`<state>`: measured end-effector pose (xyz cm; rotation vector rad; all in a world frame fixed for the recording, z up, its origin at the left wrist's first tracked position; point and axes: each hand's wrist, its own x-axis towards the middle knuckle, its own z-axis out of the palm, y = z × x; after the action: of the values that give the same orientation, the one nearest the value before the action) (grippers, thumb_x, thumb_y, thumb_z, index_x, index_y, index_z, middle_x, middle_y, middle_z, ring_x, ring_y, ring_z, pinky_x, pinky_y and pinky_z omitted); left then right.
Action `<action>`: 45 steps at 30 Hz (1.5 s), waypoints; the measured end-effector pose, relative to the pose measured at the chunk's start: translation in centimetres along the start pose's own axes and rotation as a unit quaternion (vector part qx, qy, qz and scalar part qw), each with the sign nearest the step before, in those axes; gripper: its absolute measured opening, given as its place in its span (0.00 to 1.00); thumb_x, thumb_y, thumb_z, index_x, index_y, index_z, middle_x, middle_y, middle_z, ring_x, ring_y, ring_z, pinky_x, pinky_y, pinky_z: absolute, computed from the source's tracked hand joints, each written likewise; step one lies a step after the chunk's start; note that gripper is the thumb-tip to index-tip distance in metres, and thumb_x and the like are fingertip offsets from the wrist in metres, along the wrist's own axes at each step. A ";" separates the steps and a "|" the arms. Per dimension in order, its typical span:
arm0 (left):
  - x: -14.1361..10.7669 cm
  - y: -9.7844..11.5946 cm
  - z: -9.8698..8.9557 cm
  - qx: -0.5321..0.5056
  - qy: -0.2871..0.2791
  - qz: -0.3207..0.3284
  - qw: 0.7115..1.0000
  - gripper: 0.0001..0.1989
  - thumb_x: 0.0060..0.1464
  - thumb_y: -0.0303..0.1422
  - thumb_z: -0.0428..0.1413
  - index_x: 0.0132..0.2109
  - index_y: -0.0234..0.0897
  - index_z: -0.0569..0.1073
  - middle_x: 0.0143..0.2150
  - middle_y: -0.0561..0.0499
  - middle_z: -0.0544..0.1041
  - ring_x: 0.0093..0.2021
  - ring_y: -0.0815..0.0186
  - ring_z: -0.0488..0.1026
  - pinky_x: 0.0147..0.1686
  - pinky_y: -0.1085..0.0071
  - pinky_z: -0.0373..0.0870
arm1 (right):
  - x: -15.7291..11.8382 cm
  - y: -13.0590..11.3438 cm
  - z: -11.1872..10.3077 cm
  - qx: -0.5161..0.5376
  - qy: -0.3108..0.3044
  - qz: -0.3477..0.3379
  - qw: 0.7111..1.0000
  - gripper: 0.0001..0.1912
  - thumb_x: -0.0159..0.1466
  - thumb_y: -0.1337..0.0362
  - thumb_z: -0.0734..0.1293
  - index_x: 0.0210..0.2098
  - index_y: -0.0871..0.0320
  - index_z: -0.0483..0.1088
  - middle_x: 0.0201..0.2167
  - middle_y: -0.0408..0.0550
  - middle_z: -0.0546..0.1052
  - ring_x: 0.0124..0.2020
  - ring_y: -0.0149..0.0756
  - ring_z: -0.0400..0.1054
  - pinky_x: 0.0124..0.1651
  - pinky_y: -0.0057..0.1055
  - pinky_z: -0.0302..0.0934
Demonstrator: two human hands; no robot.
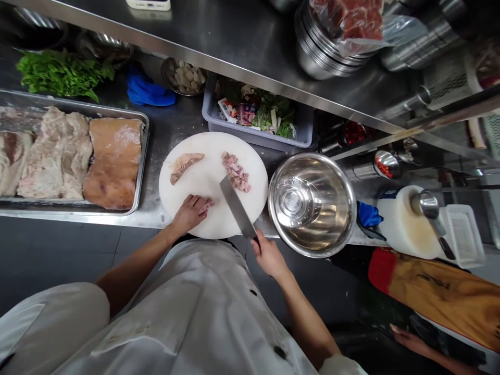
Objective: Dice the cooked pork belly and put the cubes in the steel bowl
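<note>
On a round white cutting board (213, 156), my left hand (189, 214) presses a small piece of meat (207, 204) down with its fingers bent over it. My right hand (270, 255) is wrapped round the dark handle of a cleaver (236, 204). Its broad blade slants over the board, with the tip near a heap of chopped meat (237, 173). The blade stands apart from my left hand. Farther back on the left of the board lies a longer strip of meat (185, 166). My left fingers partly hide the piece beneath them.
A steel bowl (336, 198) stands right of the board. To the left is a metal tray (141, 156) with large meat slabs. Behind are a grey bin (258, 136) of scraps, a blue cloth (146, 89) and an overhead shelf (219, 31). Another person's hand (406, 337) shows at lower right.
</note>
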<state>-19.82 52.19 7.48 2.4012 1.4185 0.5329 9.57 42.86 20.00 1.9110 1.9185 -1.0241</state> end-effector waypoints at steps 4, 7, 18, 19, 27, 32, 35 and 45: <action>2.2 0.4 1.2 -0.032 0.039 -0.019 0.999 0.09 0.55 0.26 0.55 0.43 0.40 0.74 0.40 0.46 0.75 0.43 0.57 0.70 0.47 0.57 0.72 | 0.5 0.2 -0.8 -0.030 0.046 -0.010 0.998 0.20 0.74 0.62 0.54 0.62 0.63 0.63 0.36 0.56 0.80 0.39 0.48 0.75 0.39 0.34 0.61; 3.6 0.9 1.2 -0.042 0.055 0.006 0.998 0.09 0.56 0.27 0.54 0.43 0.40 0.74 0.40 0.46 0.76 0.44 0.57 0.71 0.47 0.58 0.72 | 0.5 -1.0 -0.9 -0.032 0.039 -0.009 0.999 0.19 0.75 0.62 0.54 0.61 0.62 0.63 0.35 0.54 0.80 0.37 0.45 0.75 0.37 0.32 0.59; 3.8 1.2 1.7 -0.059 0.062 0.035 0.996 0.07 0.63 0.30 0.52 0.43 0.37 0.75 0.41 0.45 0.77 0.42 0.60 0.72 0.44 0.62 0.74 | -1.0 -3.4 -4.6 -0.087 -0.057 -0.063 0.993 0.18 0.75 0.63 0.55 0.61 0.61 0.60 0.36 0.55 0.81 0.37 0.45 0.76 0.35 0.32 0.55; 3.8 1.2 1.8 -0.064 0.060 0.037 0.995 0.07 0.63 0.30 0.52 0.43 0.38 0.75 0.41 0.46 0.77 0.42 0.60 0.72 0.44 0.62 0.74 | 0.1 -4.1 -4.5 -0.080 -0.054 -0.070 0.993 0.17 0.75 0.64 0.55 0.60 0.61 0.60 0.37 0.55 0.81 0.38 0.45 0.76 0.36 0.32 0.56; 3.7 1.7 1.7 -0.066 0.066 0.000 0.996 0.08 0.62 0.27 0.51 0.37 0.39 0.74 0.37 0.48 0.76 0.40 0.62 0.71 0.46 0.62 0.73 | 0.2 -1.8 -0.8 -0.075 -0.073 -0.050 0.993 0.19 0.76 0.63 0.55 0.63 0.62 0.58 0.40 0.56 0.81 0.41 0.45 0.76 0.40 0.32 0.58; 3.3 1.9 0.9 -0.087 0.077 0.009 0.993 0.07 0.63 0.28 0.51 0.41 0.40 0.74 0.40 0.49 0.78 0.43 0.62 0.72 0.47 0.62 0.73 | 4.4 -3.1 -1.7 -0.034 -0.021 -0.063 0.997 0.18 0.76 0.62 0.55 0.62 0.61 0.59 0.40 0.56 0.81 0.42 0.45 0.75 0.39 0.31 0.57; 2.8 1.8 0.8 -0.076 0.103 -0.002 0.992 0.07 0.62 0.28 0.51 0.44 0.39 0.74 0.42 0.47 0.78 0.44 0.61 0.72 0.48 0.60 0.72 | 4.5 -3.4 -3.5 -0.045 0.000 -0.070 0.996 0.18 0.76 0.62 0.56 0.62 0.61 0.59 0.38 0.55 0.80 0.40 0.45 0.75 0.38 0.30 0.57; 2.4 1.3 1.6 -0.052 0.073 -0.019 0.996 0.07 0.64 0.30 0.50 0.38 0.39 0.73 0.37 0.47 0.75 0.40 0.61 0.71 0.43 0.62 0.73 | 1.7 -4.6 -2.6 -0.059 -0.053 -0.085 0.993 0.15 0.76 0.63 0.55 0.59 0.61 0.60 0.38 0.57 0.81 0.40 0.45 0.77 0.37 0.31 0.57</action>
<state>-17.08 53.57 7.00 2.2896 1.4545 0.7675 5.81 46.33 22.20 1.6195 2.0594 -1.0113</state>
